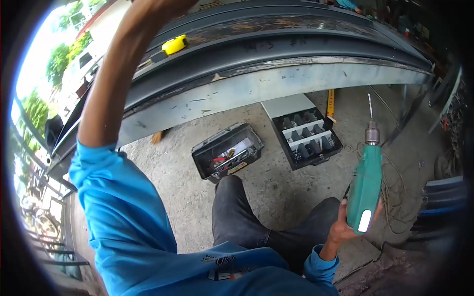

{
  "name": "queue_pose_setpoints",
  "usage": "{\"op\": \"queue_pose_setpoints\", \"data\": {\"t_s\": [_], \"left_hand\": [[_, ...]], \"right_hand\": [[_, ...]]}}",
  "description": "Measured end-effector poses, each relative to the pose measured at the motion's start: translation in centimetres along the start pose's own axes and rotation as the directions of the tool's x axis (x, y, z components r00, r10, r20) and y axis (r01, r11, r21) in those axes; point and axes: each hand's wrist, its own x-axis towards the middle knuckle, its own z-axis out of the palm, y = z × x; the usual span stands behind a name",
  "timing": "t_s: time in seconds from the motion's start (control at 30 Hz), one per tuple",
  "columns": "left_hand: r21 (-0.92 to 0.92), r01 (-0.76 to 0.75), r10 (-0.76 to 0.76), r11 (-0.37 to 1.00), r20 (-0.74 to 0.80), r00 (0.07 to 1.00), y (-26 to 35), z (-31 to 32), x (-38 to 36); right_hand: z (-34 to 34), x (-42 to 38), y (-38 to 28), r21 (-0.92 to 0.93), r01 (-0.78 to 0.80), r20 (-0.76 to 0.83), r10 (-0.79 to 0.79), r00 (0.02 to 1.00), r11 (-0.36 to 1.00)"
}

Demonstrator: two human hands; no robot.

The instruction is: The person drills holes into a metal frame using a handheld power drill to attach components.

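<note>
My right hand [341, 228] is closed around a green electric drill [366, 185], held upright at the right. A long twist bit [370, 106] points up from its metal chuck [372, 134]. My left arm reaches up past the steel frame, and the back of my left hand [165, 10] shows at the top edge. Its fingers are cut off by the picture edge. Near that arm, a yellow tape measure [175, 45] rests on the dark steel frame [232, 56].
On the concrete floor [177, 207] stand an open toolbox [200, 165] with hand tools and an opened divided case [296, 157] of small hardware. A yellow level-like bar [331, 103] lies behind them. Cable [395, 197] loops at the right. Someone's blue sleeve [347, 4] shows far back.
</note>
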Motion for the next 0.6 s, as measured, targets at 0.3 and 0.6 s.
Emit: {"op": "queue_pose_setpoints", "data": {"t_s": [0.3,0.6], "left_hand": [[-0.611,0.141,-0.384,0.779,-0.288,0.877,-2.1,2.8,-18.0],[-0.611,0.094,-0.36,0.786,-0.329,0.873,-1.3,3.0,-17.9]], "right_hand": [[-0.1,2.5,-5.0,0.201,0.434,0.066,-0.454,0.889,0.878],[0.8,0.2,-7.9,0.517,0.323,0.103,-0.432,0.896,0.792]]}}
